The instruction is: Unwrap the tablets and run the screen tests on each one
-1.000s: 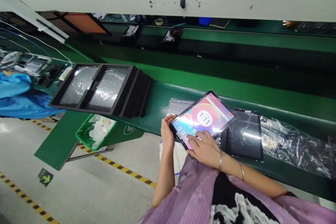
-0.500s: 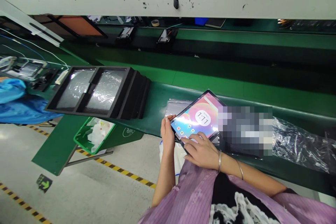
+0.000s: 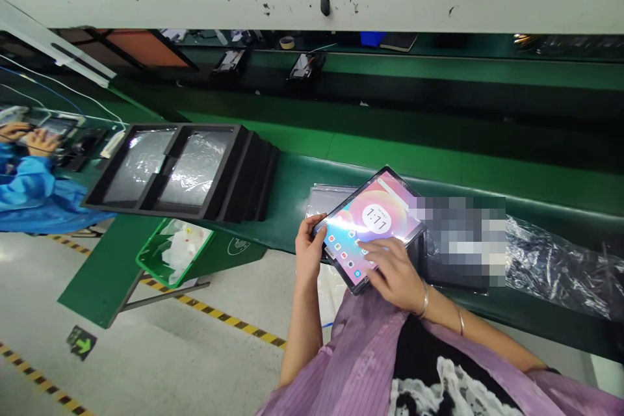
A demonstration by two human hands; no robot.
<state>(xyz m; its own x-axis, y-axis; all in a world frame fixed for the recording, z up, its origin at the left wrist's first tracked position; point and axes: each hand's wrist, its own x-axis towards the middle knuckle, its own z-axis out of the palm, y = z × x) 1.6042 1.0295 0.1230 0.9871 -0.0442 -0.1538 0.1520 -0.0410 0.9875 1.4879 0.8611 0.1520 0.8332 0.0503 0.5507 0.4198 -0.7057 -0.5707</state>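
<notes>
A tablet (image 3: 361, 208) with its screen lit, showing 1:11 and rows of app icons, is tilted over the near edge of the green bench. My left hand (image 3: 311, 244) grips its left corner, thumb on the front and fingers behind. Over the lower right of the screen my right hand (image 3: 392, 270) has its fingers stretched out and apart; whether a fingertip touches the glass I cannot tell. Behind the tablet, partly hidden, lies a flat item in clear plastic (image 3: 322, 198). A dark, partly blurred-out item (image 3: 453, 273) is to its right.
Stacked black trays (image 3: 238, 175) with plastic-wrapped pieces stand left. Below is a green bin (image 3: 160, 266) holding white scraps. Clear plastic film (image 3: 560, 273) lies right. A white shelf edge (image 3: 414, 0) crosses overhead. At far left are a co-worker's hands (image 3: 41, 142) and blue sleeve.
My right hand has shifted right and its fingers are more spread, uncovering the lower icons. My left hand still holds the tablet. The co-worker's hands have come into view at far left.
</notes>
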